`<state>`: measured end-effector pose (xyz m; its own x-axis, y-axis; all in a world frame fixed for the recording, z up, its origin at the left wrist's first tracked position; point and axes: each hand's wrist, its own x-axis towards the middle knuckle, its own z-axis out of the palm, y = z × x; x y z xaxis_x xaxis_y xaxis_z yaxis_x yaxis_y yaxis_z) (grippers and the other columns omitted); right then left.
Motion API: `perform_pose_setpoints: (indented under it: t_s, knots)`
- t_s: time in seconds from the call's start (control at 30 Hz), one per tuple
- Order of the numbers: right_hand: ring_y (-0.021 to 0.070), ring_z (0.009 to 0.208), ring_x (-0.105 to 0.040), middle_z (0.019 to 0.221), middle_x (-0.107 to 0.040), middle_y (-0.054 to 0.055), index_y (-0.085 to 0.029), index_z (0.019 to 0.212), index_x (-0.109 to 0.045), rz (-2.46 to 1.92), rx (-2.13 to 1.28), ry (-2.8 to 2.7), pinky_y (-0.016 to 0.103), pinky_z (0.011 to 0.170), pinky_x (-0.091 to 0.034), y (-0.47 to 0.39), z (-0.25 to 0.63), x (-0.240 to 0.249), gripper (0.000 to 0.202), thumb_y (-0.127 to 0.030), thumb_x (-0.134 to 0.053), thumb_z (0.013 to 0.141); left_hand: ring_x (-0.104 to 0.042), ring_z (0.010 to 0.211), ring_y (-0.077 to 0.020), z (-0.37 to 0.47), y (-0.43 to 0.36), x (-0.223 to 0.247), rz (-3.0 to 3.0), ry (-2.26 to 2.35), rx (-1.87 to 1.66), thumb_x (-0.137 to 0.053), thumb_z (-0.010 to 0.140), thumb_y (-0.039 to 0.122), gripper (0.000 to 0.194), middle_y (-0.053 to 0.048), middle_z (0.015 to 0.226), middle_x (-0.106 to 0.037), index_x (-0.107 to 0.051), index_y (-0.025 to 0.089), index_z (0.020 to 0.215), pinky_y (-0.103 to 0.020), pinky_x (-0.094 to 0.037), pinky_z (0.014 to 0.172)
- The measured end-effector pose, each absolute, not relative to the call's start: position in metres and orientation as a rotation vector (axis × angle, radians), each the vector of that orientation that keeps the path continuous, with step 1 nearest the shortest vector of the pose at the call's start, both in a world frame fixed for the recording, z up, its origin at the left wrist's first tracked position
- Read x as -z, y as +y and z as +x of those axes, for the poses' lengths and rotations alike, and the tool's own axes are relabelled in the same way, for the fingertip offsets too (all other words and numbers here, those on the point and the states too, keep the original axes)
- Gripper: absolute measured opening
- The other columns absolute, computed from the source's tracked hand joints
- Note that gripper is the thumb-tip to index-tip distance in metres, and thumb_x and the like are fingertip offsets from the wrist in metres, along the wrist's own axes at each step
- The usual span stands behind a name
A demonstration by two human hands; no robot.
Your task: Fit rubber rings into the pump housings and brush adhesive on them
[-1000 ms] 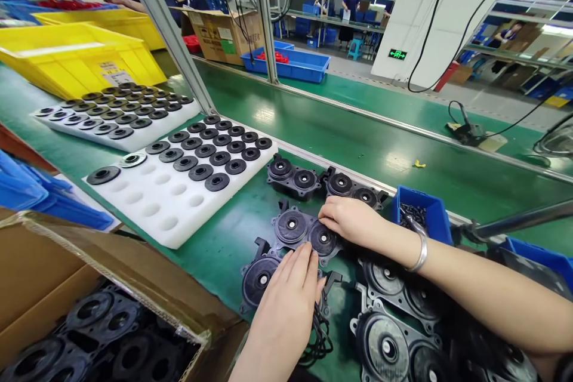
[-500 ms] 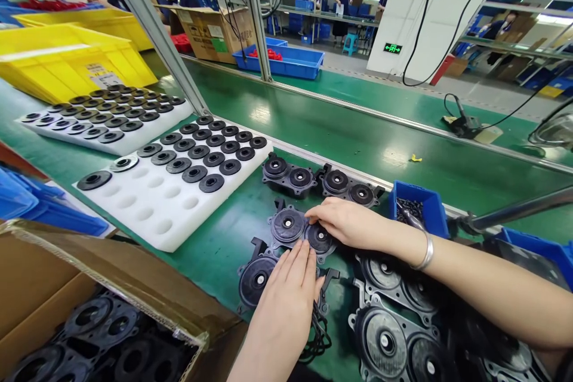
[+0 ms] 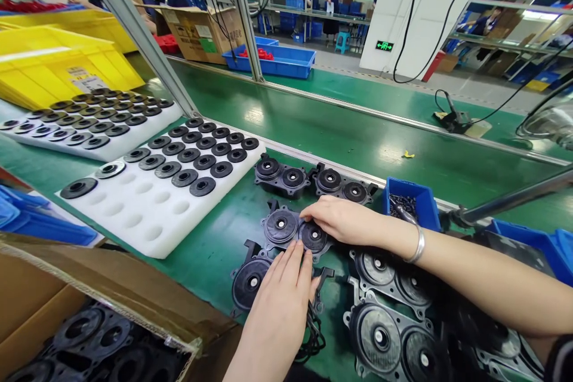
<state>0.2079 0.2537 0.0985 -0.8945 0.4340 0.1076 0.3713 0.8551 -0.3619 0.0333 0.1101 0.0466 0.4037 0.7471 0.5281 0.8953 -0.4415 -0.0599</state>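
Note:
Two round black discs with white centres sit in a black two-ring housing (image 3: 280, 225) in front of me. My right hand (image 3: 344, 219) reaches in from the right, its bent fingers at the far edge of the housing's right-hand disc (image 3: 314, 236). Flat fingers of my left hand (image 3: 280, 298) are stretched forward, tips at the near edge of that same housing. Beneath the left palm, partly covered, lies another black housing (image 3: 250, 280) with a disc. Two similar housings (image 3: 281, 176) stand in a row behind. The right thumb is mostly hidden.
White foam trays (image 3: 161, 245) with black discs stand left, near a yellow bin (image 3: 67, 65). A cardboard box (image 3: 134, 286) of housings is at lower left. More housings (image 3: 380, 334) lie right, by a blue bin (image 3: 425, 206) of small black parts. A metal rail (image 3: 313, 158) runs behind.
The view has shifted slightly, so things sit a little further left. Both hands remain at the same housing, with hardly any movement against it.

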Motion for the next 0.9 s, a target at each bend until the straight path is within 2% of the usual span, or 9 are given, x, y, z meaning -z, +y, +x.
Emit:
perform_pose_setpoints:
  t_s: [0.43, 0.9]
  knots:
    - [0.0256, 0.091, -0.069, 0.097, -0.075, 0.016, -0.007, 0.116, -0.068, -0.814, -0.427, -2.851, 0.040, 0.086, -0.058, 0.243, 0.219, -0.110, 0.026, -0.006, -0.050, 0.097, -0.073, 0.110, -0.0298, 0.025, 0.110, -0.042, -2.382, -1.353, 0.585, -0.038, 0.106, 0.025, 0.040, -0.022, 0.123, -0.072, -0.072, 0.007, 0.116, -0.039, -0.063, 0.088]
    - [0.0251, 0.095, -0.071, 0.106, -0.075, 0.015, -0.008, 0.122, -0.065, -0.916, -0.543, -2.716, 0.039, 0.087, -0.059, 0.218, 0.241, -0.106, 0.028, -0.009, -0.051, 0.098, -0.072, 0.112, -0.0327, 0.033, 0.106, -0.038, -2.340, -1.399, 0.650, -0.034, 0.107, 0.027, 0.043, -0.023, 0.126, -0.070, -0.071, 0.009, 0.118, -0.044, -0.062, 0.089]
